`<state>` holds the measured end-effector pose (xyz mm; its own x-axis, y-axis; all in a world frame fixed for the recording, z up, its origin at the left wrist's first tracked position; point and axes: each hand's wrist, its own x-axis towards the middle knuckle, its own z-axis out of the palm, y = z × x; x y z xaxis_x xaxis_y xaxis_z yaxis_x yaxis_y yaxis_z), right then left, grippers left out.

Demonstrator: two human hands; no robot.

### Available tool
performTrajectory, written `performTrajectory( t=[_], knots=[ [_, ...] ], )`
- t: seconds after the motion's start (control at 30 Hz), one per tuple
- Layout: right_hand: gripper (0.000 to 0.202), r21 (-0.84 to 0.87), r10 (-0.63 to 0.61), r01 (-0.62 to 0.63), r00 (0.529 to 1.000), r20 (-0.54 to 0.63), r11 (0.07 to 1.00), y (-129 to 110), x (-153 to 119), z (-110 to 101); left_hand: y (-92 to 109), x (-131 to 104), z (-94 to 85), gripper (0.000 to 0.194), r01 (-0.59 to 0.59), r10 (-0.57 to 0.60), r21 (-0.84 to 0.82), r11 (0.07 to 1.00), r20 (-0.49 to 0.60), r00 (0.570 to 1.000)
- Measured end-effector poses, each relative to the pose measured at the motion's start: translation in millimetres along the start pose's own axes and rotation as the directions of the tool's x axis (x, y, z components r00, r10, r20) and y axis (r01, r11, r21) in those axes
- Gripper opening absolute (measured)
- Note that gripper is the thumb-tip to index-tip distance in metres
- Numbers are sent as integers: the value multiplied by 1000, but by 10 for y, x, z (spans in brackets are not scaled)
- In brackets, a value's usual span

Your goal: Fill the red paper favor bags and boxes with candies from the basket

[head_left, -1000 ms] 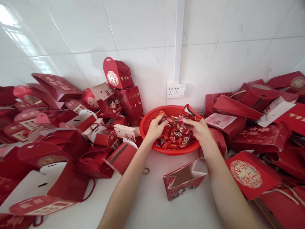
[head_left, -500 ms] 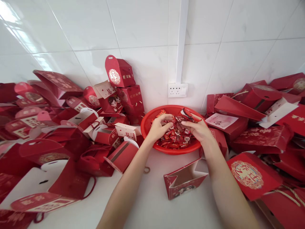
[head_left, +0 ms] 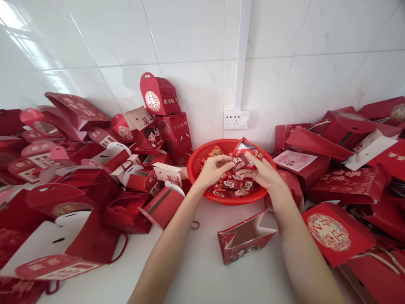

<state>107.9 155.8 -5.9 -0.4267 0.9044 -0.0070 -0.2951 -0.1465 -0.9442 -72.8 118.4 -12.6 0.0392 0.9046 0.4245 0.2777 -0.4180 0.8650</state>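
Over the red basket (head_left: 236,200), both hands meet on one small dark-red packet (head_left: 241,162) — the left hand (head_left: 214,172) pinches its left end, the right hand (head_left: 264,172) grips the other end between thumb and fingers. Wrapped sweets (head_left: 232,185) lie in the basket beneath them. Nearer me on the white table (head_left: 202,274) stands an open-topped box (head_left: 247,249) — red boxes crowd both sides.

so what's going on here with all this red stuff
A person's left hand and right hand hold a dark red packet over a red basket of small wrapped packets. An open box stands on the white table, nearer the person, with red boxes piled on both sides.
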Motion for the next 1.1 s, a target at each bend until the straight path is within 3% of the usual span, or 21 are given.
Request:
performTrajectory(
  t=[0.13, 0.23, 0.4, 0.57, 0.73, 0.9, 1.1],
  knots=[
    [43, -10, 3, -3, 1000, -12, 1000, -1, 3, -4, -48, 35, -7, 24, 67, -72, -52, 996, -94, 993],
    [42, -53, -18, 17, 999, -32, 998, 12, -1, -19, -70, 57, -13, 29, 140, -170, -186, 973, -158, 973],
    [45, -151, -32, 32, 999, 5, 988, 31, -1, -47, 15, 34, -13, 34, 223, -264, -356, 907, -69, 962],
    [47, -172, -53, 63, 997, 60, 983, 29, -15, -38, 112, -5, -13, 32, 283, -320, -336, 899, -59, 946],
    [46, -255, -49, 70, 995, 85, 964, 38, -26, -13, 117, -15, -25, 40, 342, -333, -224, 912, 78, 940],
    [60, -309, -85, 85, 996, 11, 947, 67, 9, -21, 70, -2, -36, 48, 351, -345, -177, 920, 62, 936],
    [65, -335, -50, 45, 999, -4, 941, 90, 36, -30, 82, 0, -30, 41, 375, -359, -201, 905, 112, 927]
  ],
)
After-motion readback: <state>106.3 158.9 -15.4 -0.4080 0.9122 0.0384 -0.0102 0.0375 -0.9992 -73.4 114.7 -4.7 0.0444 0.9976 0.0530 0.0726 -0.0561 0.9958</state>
